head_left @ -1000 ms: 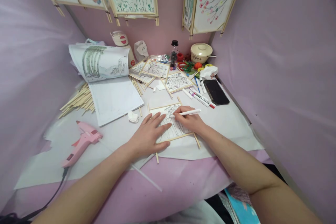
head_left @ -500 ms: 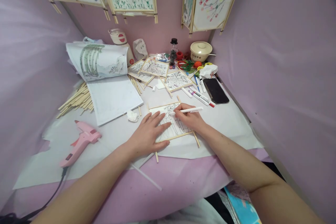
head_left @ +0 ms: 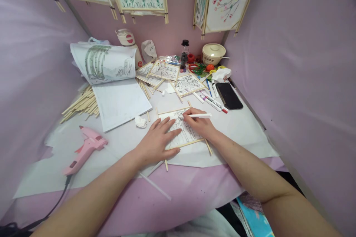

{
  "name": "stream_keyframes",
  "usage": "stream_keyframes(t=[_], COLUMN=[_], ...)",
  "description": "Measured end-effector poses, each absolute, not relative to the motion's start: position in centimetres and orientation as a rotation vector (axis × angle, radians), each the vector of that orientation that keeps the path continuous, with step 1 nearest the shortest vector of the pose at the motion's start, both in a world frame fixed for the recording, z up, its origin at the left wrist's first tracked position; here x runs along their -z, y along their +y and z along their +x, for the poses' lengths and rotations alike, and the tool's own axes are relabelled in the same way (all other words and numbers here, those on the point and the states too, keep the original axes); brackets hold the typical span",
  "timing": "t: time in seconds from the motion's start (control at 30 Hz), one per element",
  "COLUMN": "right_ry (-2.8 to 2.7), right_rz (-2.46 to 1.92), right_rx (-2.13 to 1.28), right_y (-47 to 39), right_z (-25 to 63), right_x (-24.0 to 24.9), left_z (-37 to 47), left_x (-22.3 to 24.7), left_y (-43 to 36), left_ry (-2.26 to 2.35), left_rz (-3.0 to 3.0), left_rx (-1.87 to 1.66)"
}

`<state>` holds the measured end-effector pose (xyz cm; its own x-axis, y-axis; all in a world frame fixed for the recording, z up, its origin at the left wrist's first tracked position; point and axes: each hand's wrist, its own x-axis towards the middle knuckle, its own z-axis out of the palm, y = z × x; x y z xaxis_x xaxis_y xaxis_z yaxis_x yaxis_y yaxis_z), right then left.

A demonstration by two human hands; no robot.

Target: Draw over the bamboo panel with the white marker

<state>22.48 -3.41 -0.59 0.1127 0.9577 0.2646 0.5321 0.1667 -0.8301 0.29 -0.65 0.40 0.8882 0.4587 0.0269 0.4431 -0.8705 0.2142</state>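
A stick-framed paper panel [head_left: 180, 139] with dark line drawing of stalks and branches lies flat on the table in front of me. My left hand [head_left: 160, 139] rests spread on its left side, fingers apart, pressing the paper and the lower stick. In my right hand [head_left: 200, 123] a white pen [head_left: 202, 116] is pinched, its tip against the upper middle of the drawing. Under my fingers parts of the drawing are hidden.
Left lie a pink glue gun [head_left: 85, 150], an open drawing pad [head_left: 122, 102] and thin wooden sticks [head_left: 80, 105]. Behind are more framed drawings [head_left: 189, 84], markers [head_left: 214, 103], a phone [head_left: 229, 96] and a lidded bowl [head_left: 213, 54]. Lanterns [head_left: 228, 2] hang above.
My right hand has shifted slightly left and up on the drawing, and the pen now lies flatter. The left hand stays in place on the panel.
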Motion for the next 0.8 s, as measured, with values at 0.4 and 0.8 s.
stream_keyframes(t=[0.4,0.8], right_ry=[-1.499,-1.432], right_rz=[-1.491,-1.477], right_rx=[-0.699,-0.701], right_y=[-3.45,-3.27], right_z=[22.56,22.65], right_x=[0.45,0.21], left_z=[0.25,0.28], left_x=[-0.38,-0.51], left_y=[-0.63,-0.67], left_ry=[0.676,0.683], left_rz=[2.823,2.853], left_rx=[-0.154,-0.109])
